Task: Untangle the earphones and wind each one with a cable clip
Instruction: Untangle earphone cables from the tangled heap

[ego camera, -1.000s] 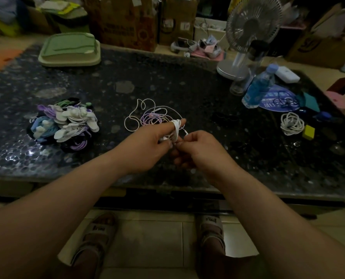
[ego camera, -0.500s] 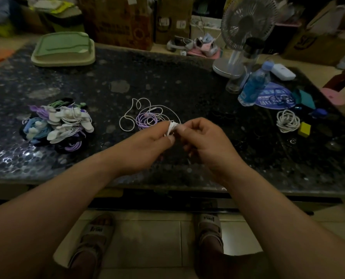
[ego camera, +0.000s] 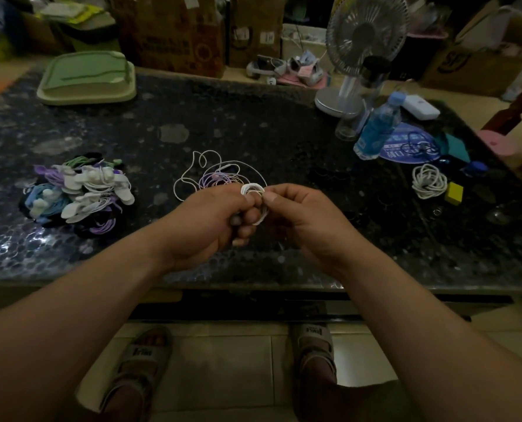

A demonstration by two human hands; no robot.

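Pinching the white earphone coil (ego camera: 251, 188) between left grip (ego camera: 211, 220) and right grip (ego camera: 308, 217); risks unravelling on any slackening before clipping.

The tabletop (ego camera: 253, 123) is black stone flecked with pale grey and white. The earphone coil (ego camera: 255, 189) is white; the loose tangle (ego camera: 220, 178) mixes white and lilac cable. The pile of wound earphones (ego camera: 80, 193) shows white clips (ego camera: 96, 178) over purple, blue, green and black cords (the black nearly merges with the stone). The lidded tray (ego camera: 86, 77) is pale green, the bottle (ego camera: 375, 129) blue, the small block (ego camera: 454, 193) yellow.
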